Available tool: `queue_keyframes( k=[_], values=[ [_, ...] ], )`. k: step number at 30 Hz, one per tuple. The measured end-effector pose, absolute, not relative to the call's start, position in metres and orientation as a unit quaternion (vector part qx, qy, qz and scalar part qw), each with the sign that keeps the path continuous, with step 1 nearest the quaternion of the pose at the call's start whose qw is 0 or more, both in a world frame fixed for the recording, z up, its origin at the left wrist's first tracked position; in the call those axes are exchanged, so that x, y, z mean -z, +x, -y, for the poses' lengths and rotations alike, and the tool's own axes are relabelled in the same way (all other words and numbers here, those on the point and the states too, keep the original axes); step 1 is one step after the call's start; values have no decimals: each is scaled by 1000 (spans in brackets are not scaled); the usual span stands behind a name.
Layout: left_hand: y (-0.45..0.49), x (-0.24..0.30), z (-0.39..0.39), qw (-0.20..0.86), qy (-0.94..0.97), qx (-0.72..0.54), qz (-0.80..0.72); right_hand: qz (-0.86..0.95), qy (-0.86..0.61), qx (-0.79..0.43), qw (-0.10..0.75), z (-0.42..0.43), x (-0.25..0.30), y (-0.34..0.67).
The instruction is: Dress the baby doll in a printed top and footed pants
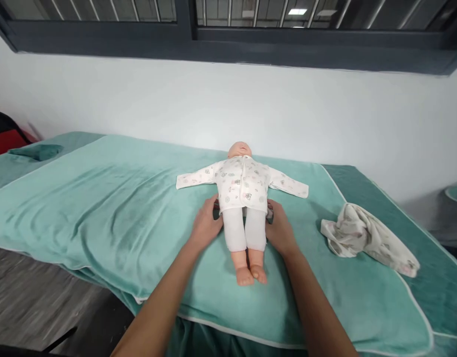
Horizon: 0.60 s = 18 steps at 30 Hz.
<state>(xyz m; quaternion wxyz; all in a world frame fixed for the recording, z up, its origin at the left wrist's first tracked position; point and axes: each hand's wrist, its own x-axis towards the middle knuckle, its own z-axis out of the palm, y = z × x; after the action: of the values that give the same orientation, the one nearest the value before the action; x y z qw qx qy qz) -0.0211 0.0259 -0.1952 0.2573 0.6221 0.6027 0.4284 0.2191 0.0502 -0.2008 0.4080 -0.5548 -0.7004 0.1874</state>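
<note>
A baby doll (234, 230) lies on its back on the green blanket, head toward the wall and feet toward me. It wears a white long-sleeved shirt (243, 183) with a small print, arms spread wide, and white leggings that end above the bare feet. My left hand (207, 223) is at the left side of the doll's hips, its fingers curled at the shirt hem. On the opposite hip, my right hand (281, 229) has its fingers curled at the hem too. Parts of the fingertips on both sides are hidden by the shirt and the doll.
A crumpled white printed cloth (362, 233) lies to the right of the doll. The green blanket (113, 198) covers the bed, with darker green bedding (432, 282) under it. Behind stands a white wall (139, 99) below a dark window frame (228, 47). A red and black object (5, 141) is far left.
</note>
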Motion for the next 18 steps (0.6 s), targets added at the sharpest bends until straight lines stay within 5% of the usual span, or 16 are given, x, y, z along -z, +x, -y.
queue_keyframes(
  k=[5, 11, 18],
  values=[
    [-13, 196, -37, 169, 636, -370, -655, 681, -633, -114, 350, -46, 191, 205],
    [-18, 198, -27, 147, 576, -419, -686, 577, -695, -140, 406, -32, 189, 212],
    [-23, 203, -24, 120, 552, -426, -707, 585, -710, -132, 369, -19, 191, 213]
  ],
)
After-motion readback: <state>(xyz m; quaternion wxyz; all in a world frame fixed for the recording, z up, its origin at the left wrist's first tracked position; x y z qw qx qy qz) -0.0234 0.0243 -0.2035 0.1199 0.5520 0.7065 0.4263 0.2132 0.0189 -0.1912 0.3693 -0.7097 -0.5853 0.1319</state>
